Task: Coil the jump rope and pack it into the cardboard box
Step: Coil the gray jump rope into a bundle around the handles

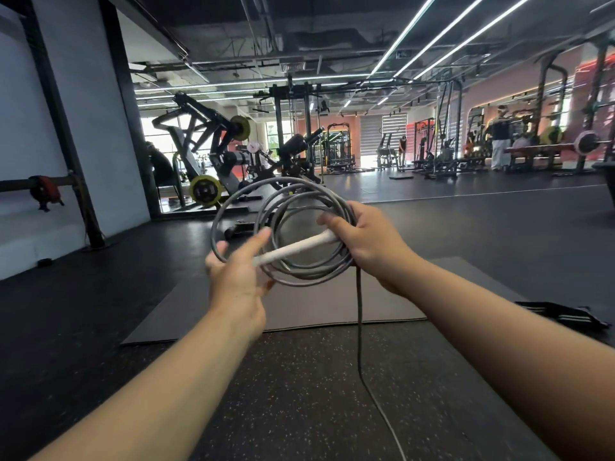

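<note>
A grey jump rope [253, 194] is wound into several loops held up in front of me at chest height. My right hand [372, 241] grips the right side of the coil together with one end of the white handle [293, 249], which lies across the loops. My left hand [238, 277] is at the coil's lower left, fingers mostly straight, its index finger touching the handle and the rope's outer loop. A loose tail of rope [359, 327] hangs from the coil down to the floor. No cardboard box is in view.
A dark mat [316, 307] lies on the speckled rubber floor below my hands. A black strap with white stripes [562, 314] lies at the right. Weight machines [206, 154], racks and a few people stand farther back. A white wall and steel post are at the left.
</note>
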